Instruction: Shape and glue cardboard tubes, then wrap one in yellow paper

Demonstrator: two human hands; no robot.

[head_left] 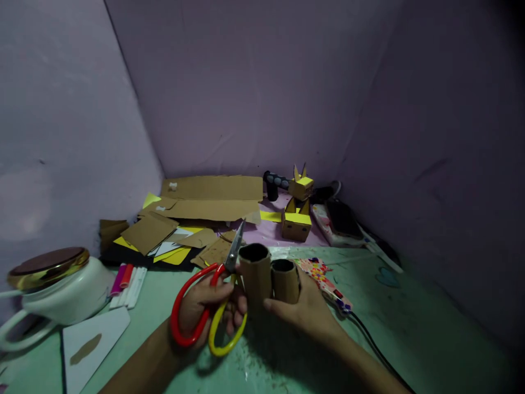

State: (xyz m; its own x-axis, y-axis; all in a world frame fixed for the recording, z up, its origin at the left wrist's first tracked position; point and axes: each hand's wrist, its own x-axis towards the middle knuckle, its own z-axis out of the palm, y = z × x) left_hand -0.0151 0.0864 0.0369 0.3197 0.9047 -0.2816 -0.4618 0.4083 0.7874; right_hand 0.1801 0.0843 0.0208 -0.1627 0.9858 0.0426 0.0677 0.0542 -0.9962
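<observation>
Red- and yellow-handled scissors (197, 323) rest in my left hand (209, 303), their blades closed and pointing up and away. A taller brown cardboard tube (257, 276) stands upright just right of the scissor blades, and the fingers of my left hand are near its lower left side. My right hand (307, 306) is wrapped round a shorter cardboard tube (286, 284), its thumb reaching to the base of the taller one. The two tubes are side by side with their open ends facing up.
Cardboard sheets (213, 208) and paper scraps lie at the back. Two cardboard boxes with pointed ears (296, 227) stand back right. A patterned glue gun (324, 279) with a black cord lies right. Markers (127, 282), a white teapot (69, 293) and a white card (94, 350) are left.
</observation>
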